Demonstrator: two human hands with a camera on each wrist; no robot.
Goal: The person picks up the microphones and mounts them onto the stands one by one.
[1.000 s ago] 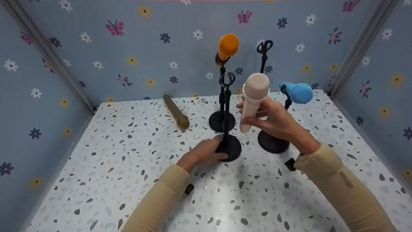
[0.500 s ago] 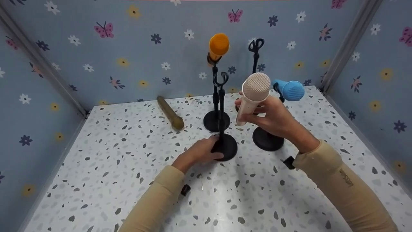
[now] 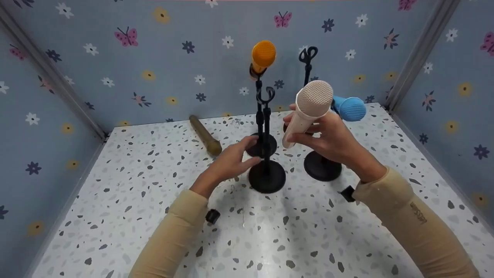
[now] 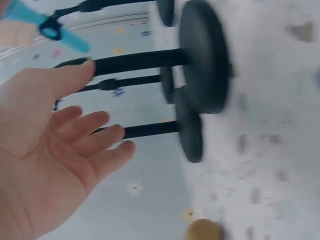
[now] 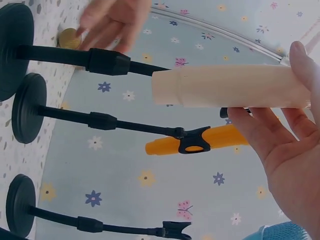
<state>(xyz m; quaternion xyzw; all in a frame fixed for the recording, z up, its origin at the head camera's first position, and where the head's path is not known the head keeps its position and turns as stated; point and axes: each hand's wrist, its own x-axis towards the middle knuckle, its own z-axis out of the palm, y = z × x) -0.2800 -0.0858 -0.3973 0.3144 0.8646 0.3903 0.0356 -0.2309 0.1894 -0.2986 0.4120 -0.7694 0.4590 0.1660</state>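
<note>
My right hand [image 3: 332,138] pinches a cream-coloured microphone [image 3: 313,101] by its handle, head up and tilted to the right. In the right wrist view its plain handle [image 5: 225,86] lies between thumb and fingers. My left hand [image 3: 227,161] hovers left of the front black microphone stand [image 3: 267,178], fingers spread and holding nothing. That stand's clip [image 3: 265,95] is bare. Behind it, an orange microphone [image 3: 264,55] sits in another stand's clip. To the right, a blue microphone [image 3: 352,109] rests on a third stand, partly hidden by my right hand.
An olive-brown microphone [image 3: 204,134] lies on the speckled tabletop [image 3: 146,185] at the back left. Another stand with a bare clip [image 3: 308,56] rises at the back right. Patterned panels [image 3: 162,77] enclose the back and sides.
My left hand has let go of the front stand's base and lifted up and left, its fingers spreading. The cream microphone has shifted slightly right and tilted more.
</note>
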